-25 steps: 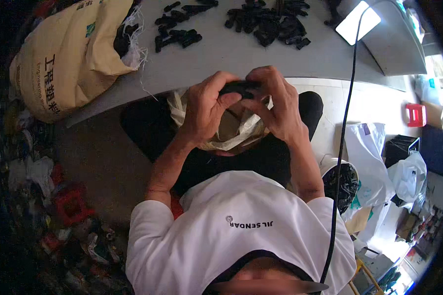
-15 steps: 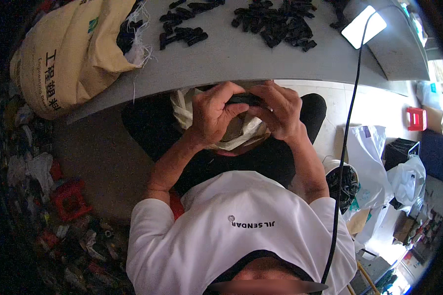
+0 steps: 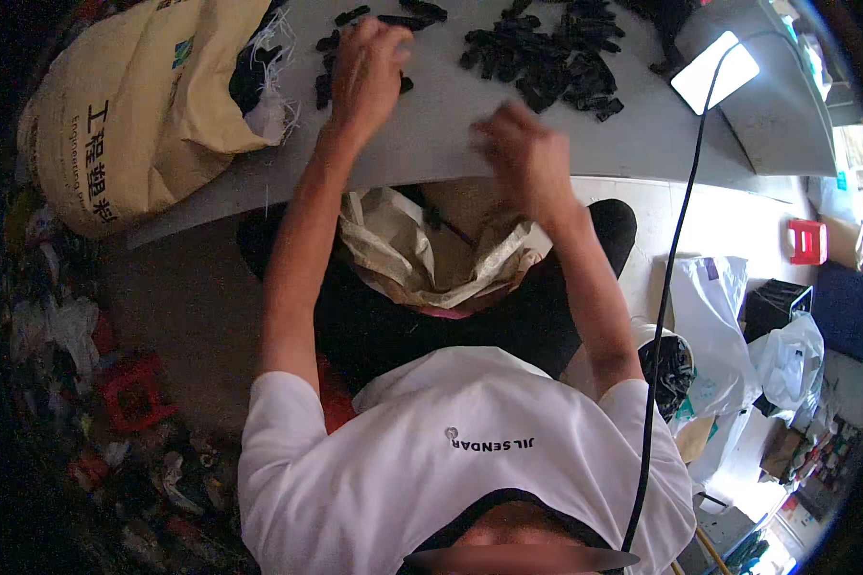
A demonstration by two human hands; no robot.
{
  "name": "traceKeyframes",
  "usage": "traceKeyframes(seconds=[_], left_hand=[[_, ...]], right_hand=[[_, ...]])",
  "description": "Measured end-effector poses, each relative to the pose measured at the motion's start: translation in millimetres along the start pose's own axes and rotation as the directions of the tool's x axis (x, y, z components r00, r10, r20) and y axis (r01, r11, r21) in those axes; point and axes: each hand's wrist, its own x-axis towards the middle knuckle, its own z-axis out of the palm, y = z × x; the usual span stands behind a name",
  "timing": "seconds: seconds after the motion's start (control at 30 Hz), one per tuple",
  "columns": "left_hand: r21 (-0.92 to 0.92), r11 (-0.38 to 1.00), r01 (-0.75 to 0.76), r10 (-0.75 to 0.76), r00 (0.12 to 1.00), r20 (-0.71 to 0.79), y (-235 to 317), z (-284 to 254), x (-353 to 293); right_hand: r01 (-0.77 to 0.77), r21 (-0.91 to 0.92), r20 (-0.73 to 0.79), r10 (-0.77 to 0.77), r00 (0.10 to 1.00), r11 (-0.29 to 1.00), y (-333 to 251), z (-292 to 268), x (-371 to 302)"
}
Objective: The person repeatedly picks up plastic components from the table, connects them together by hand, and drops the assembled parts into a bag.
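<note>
My left hand (image 3: 366, 81) reaches over the smaller, left group of short black plastic pieces (image 3: 422, 13) on the grey table. Its fingertips are smeared by motion, and whether they grip a piece is hidden. My right hand (image 3: 532, 158) is above the table's near edge, blurred, its fingers pointing toward the table; nothing distinct shows in it. A larger heap of similar black pieces (image 3: 547, 57) lies farther off beyond it. Below the hands, between my legs, an open woven sack (image 3: 393, 244) gapes, with a few dark shapes inside.
A full tan woven sack (image 3: 149, 105) rests on the table's left end. A bright white panel (image 3: 714, 72) and a black cable (image 3: 679, 230) are on the right. A bucket with a black liner (image 3: 666, 369) stands beside my right leg; white bags (image 3: 710, 307) lie beyond it.
My hands have parted from a black piece they held together over the sack; that piece is no longer visible between them. The left went forward to the pieces, the right slightly forward.
</note>
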Motion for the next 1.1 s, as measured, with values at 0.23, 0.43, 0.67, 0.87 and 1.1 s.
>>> traceKeyframes(seconds=[0.23, 0.43, 0.67, 0.87, 1.1], left_hand=[[0.261, 0.958, -0.117, 0.124, 0.992, -0.011, -54.5, 62.1, 43.5], [0.045, 0.993, -0.113, 0.115, 0.991, -0.065, -40.2, 53.0, 46.3], [-0.547, 0.809, 0.217, -0.231, 0.972, 0.043, -12.4, 23.1, 32.3], [-0.908, 0.131, 0.397, -0.287, 0.892, 0.349, 40.8, -4.3, 0.9], [-0.920, 0.117, 0.373, -0.367, 0.877, 0.309, 57.8, 1.9, -25.3]], right_hand=[[0.073, -0.435, -0.096, -0.127, 0.987, 0.897, 62.8, 36.7, 88.5], [0.190, -0.449, -0.039, -0.232, 0.972, 0.873, 61.4, 44.7, 93.6], [-0.023, 0.368, -0.214, 0.109, 0.971, 0.929, 35.4, 28.9, 65.5], [-0.211, 0.833, 0.012, 0.364, 0.931, 0.511, 20.5, 8.7, 25.6], [-0.274, 0.882, 0.073, 0.462, 0.884, 0.384, -0.3, -12.0, -2.2]])
